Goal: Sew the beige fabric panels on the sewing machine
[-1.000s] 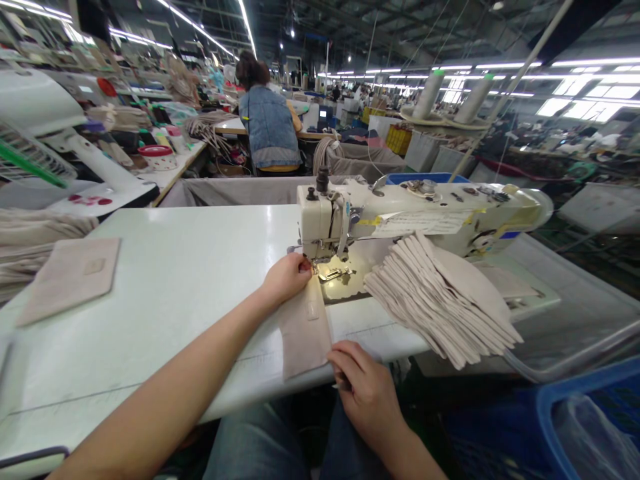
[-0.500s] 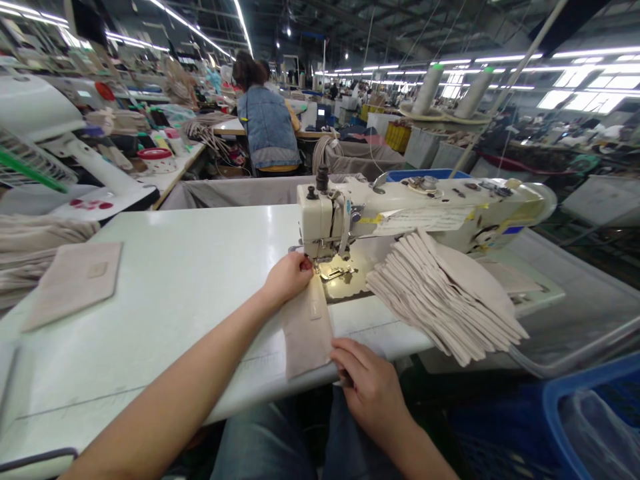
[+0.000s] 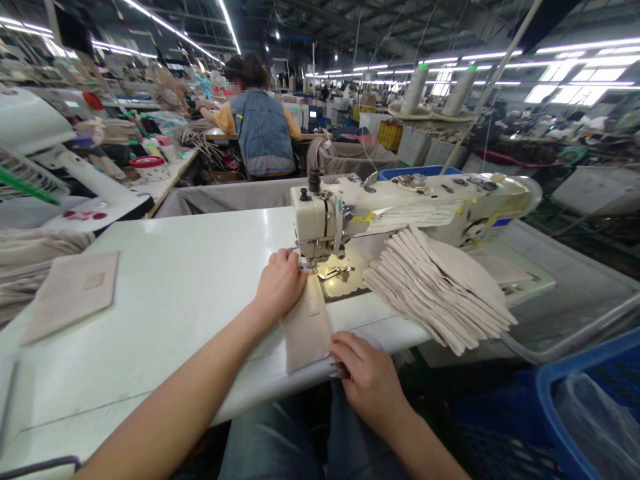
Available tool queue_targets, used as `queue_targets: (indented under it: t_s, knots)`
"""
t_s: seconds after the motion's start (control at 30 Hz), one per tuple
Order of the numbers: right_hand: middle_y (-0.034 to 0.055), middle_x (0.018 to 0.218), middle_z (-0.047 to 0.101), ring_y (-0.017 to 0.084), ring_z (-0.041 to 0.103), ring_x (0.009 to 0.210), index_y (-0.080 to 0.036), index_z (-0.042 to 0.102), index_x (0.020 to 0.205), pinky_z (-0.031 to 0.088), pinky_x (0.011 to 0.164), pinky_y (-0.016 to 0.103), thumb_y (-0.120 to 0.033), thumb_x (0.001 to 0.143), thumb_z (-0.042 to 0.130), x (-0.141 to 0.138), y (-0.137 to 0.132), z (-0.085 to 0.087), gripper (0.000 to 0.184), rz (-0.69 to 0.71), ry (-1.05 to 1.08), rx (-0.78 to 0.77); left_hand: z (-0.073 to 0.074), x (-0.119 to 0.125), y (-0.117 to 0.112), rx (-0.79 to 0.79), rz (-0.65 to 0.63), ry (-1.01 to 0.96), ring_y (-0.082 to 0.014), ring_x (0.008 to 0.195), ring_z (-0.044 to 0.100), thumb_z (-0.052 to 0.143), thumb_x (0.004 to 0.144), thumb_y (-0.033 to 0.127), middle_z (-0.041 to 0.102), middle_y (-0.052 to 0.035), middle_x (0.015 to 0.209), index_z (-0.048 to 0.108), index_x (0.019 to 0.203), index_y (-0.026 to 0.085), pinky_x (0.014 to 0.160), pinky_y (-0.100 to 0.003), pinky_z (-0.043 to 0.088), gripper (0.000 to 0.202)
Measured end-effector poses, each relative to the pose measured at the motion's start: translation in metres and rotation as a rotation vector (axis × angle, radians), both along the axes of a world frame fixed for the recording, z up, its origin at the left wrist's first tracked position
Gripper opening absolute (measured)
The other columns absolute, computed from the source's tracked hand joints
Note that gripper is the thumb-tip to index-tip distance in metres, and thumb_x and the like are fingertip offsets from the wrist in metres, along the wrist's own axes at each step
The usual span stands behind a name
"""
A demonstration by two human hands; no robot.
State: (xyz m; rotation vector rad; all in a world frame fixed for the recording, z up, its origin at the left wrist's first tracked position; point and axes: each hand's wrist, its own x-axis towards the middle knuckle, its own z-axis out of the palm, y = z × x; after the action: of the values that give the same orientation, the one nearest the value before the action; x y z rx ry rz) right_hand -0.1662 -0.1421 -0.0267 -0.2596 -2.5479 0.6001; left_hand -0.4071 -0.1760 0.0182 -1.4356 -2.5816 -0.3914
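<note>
A beige fabric piece [image 3: 306, 337] with a small tab lies on the table, its far end under the needle area of the sewing machine [image 3: 316, 227]. My left hand [image 3: 281, 283] rests on its far left edge beside the presser foot, fingers bent and closed against the cloth; their tips are partly hidden. At the near right corner, my right hand [image 3: 370, 377] pinches the edge between thumb and fingers. A small dark pointed thing shows under those fingers, too unclear to name. A fanned stack of beige fabric pieces [image 3: 435, 290] lies right of the needle.
Another beige piece [image 3: 75, 293] with a tab lies at the left of the white table [image 3: 175, 293], near more piled cloth [image 3: 30, 267]. A blue basket [image 3: 545, 400] stands low at the right. Behind the machine, a person in a denim vest [image 3: 263, 130] sits at another table.
My left hand has turned and flattened somewhat, its knuckles now upward, and sits slightly further left. My right hand keeps the near corner. The person behind has turned, with an arm out left.
</note>
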Motion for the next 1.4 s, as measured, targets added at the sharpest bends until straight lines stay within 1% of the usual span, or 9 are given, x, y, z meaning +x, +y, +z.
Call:
queue_targets:
  t_s: [0.07,0.17,0.23,0.33,0.57,0.87,1.2,1.3,1.4]
  knots:
    - [0.0094,0.115,0.069,0.023,0.066,0.096,-0.018,0.064,0.108,0.056,0.079,0.033,0.004,0.068,0.044,0.001,0.0,0.001,0.05,0.009,-0.014,0.016,0.002,0.02,-0.017,-0.013,-0.075,0.072,-0.035,0.115,0.056,0.057,0.088,0.024,0.061,-0.0223,0.121,0.062,0.111,0.008,0.095,-0.047,0.051,0.028]
    - [0.0116,0.118,0.069,0.024,0.066,0.097,-0.015,0.063,0.115,0.057,0.083,0.036,0.003,0.07,0.043,0.004,0.0,0.0,0.052,0.036,-0.019,0.046,-0.001,0.051,-0.049,0.013,-0.412,0.036,-0.0333,0.131,0.05,0.056,0.089,0.016,0.059,-0.0173,0.135,0.06,0.121,0.012,0.109,-0.051,0.045,0.032]
    - [0.0126,0.121,0.068,0.024,0.066,0.098,-0.014,0.062,0.121,0.057,0.085,0.037,0.003,0.071,0.043,0.006,0.0,0.0,0.056,0.047,-0.026,0.056,-0.007,0.065,-0.068,0.031,-0.591,-0.004,-0.0293,0.132,0.05,0.051,0.091,0.012,0.06,-0.0128,0.137,0.059,0.125,0.017,0.112,-0.05,0.044,0.035]
    - [0.0123,0.124,0.068,0.023,0.066,0.099,-0.014,0.061,0.124,0.057,0.086,0.036,0.002,0.071,0.044,0.008,0.001,0.001,0.059,0.055,-0.047,0.06,-0.017,0.074,-0.09,0.043,-0.706,-0.029,-0.0266,0.126,0.058,0.049,0.091,0.009,0.065,-0.0116,0.132,0.059,0.128,0.017,0.109,-0.047,0.049,0.039]
    - [0.0106,0.121,0.069,0.022,0.066,0.098,-0.016,0.065,0.117,0.057,0.084,0.033,0.003,0.068,0.044,0.002,0.004,0.003,0.057,0.052,-0.044,0.05,-0.025,0.071,-0.105,0.053,-0.762,-0.05,-0.0275,0.124,0.06,0.048,0.092,0.01,0.067,-0.0128,0.128,0.059,0.132,0.016,0.102,-0.044,0.056,0.041]
    - [0.0069,0.121,0.069,0.019,0.067,0.095,-0.02,0.064,0.116,0.054,0.08,0.028,0.003,0.072,0.046,-0.01,0.011,0.005,0.053,0.02,-0.103,0.057,-0.019,0.064,-0.094,0.114,-0.744,-0.041,-0.0253,0.117,0.063,0.044,0.099,0.018,0.07,-0.0124,0.12,0.065,0.124,0.017,0.1,-0.041,0.057,0.032]
    - [0.0062,0.128,0.066,0.02,0.069,0.095,-0.019,0.063,0.12,0.055,0.078,0.029,0.002,0.074,0.044,-0.027,0.02,0.012,0.054,0.004,-0.196,0.09,-0.007,0.054,-0.081,0.059,-0.722,-0.017,-0.0243,0.114,0.064,0.043,0.101,0.023,0.07,-0.0117,0.12,0.068,0.117,0.017,0.1,-0.04,0.056,0.03]
    - [0.0068,0.129,0.066,0.02,0.069,0.099,-0.019,0.062,0.124,0.057,0.081,0.03,0.002,0.072,0.044,-0.026,0.021,0.015,0.059,0.001,-0.135,0.059,-0.006,0.049,-0.077,0.052,-0.721,-0.015,-0.0244,0.114,0.064,0.043,0.101,0.023,0.07,-0.012,0.119,0.067,0.117,0.016,0.101,-0.041,0.056,0.03]
    - [0.0081,0.127,0.067,0.02,0.068,0.107,-0.018,0.061,0.125,0.057,0.086,0.029,0.002,0.074,0.043,-0.015,0.023,0.025,0.057,-0.026,0.058,-0.009,-0.007,0.043,-0.074,0.064,-0.716,-0.019,-0.0252,0.116,0.063,0.044,0.101,0.023,0.07,-0.0124,0.119,0.067,0.118,0.015,0.101,-0.042,0.056,0.03]
